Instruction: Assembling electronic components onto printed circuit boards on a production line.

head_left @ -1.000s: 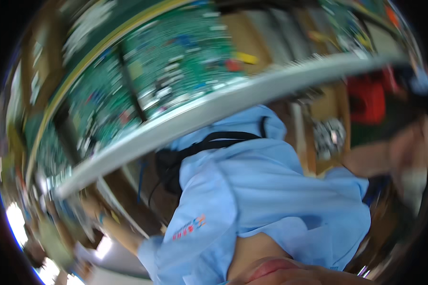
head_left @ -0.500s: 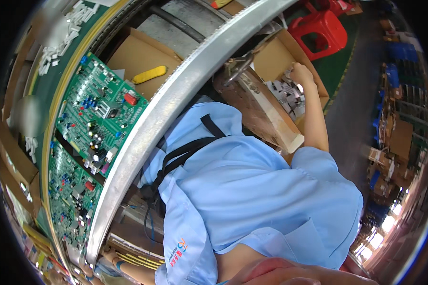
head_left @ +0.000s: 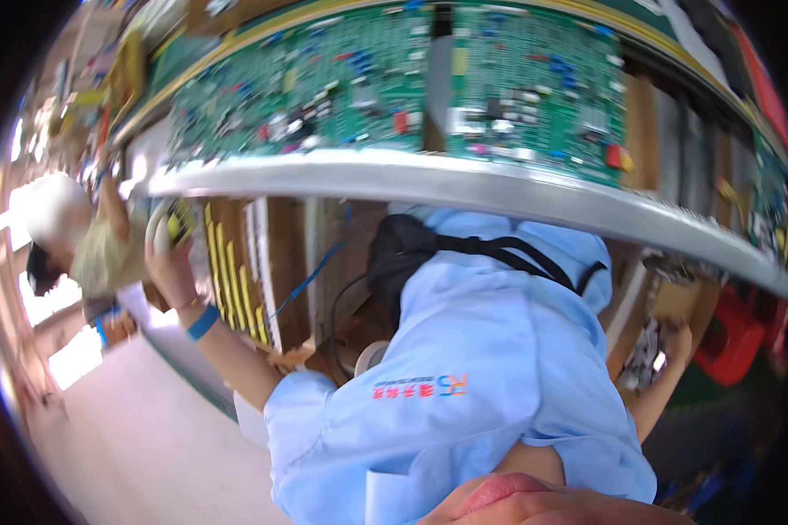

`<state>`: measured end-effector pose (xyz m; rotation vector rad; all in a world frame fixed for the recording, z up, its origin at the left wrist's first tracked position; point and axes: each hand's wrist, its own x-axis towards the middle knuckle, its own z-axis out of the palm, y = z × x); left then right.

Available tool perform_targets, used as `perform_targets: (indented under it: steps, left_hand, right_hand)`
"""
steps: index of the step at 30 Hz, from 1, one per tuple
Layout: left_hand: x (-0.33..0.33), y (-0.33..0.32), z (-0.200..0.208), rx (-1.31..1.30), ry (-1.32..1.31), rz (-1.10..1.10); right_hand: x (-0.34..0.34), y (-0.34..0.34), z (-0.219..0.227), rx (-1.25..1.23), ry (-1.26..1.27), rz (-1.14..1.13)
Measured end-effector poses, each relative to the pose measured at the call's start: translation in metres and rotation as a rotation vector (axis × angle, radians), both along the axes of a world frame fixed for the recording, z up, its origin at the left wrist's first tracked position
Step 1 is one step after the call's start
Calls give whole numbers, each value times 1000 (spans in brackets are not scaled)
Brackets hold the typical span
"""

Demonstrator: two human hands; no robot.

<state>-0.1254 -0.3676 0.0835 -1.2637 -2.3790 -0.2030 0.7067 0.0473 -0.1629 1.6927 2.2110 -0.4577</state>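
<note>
While the right hand (head_left: 677, 343) lies inside an open tan cardboard box (head_left: 674, 302), small and blurred, the left hand (head_left: 166, 249) is raised just beside the left end of a long silver metal rail (head_left: 385, 179).

Right hand: at a heap of small silver metal pieces (head_left: 646, 352) in the box; whether the fingers are spread or closed, or have hold of a piece, cannot be told.

Left hand: up against a small dark and yellow-green object (head_left: 180, 220), blurred; grip and finger opening cannot be told. Blue wristband (head_left: 203, 322) on that forearm.

Green circuit boards (head_left: 538, 87), set with blue, red, white and black components: in a row along the far side of the rail, a dark gap between two of them, another at the far right.

Narrow upright yellow strips (head_left: 228, 271): below the rail, near the left forearm. Thin blue cord (head_left: 320, 262): hanging between the strips and the person's body.

Light blue short-sleeved shirt (head_left: 464, 350): worn by the person, with a black pouch (head_left: 398, 254) and black strap (head_left: 508, 254) at the waist.

Red plastic stool (head_left: 734, 337): just beyond the box.

Another person (head_left: 114, 249): far left, in a pale olive top.
</note>
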Motion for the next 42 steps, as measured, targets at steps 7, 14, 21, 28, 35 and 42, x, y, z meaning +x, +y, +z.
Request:
perform_targets:
  steps: [7, 14, 21, 28, 35, 42]
  left_hand:
    - [99, 130, 27, 679, -1122, -202]
    - [104, 201, 20, 562, -1451, -415]
    - [112, 250, 8, 496, -1963, -500]
    - [121, 255, -2, 513, -1942, -578]
    - [104, 251, -11, 486, -1804, -475]
    - [104, 248, -15, 509, -1707, -497]
  right_hand:
    - [64, 52, 24, 303, 207, -455]
    - [-166, 55, 206, 314, 1404, -369]
    - [-409, 25, 242, 150, 1260, 517]
    - [-472, 16, 224, 361, 978, 908]
    - [-489, 15, 216, 375, 881, 1050]
    - [-497, 15, 217, 444, 813, 1172]
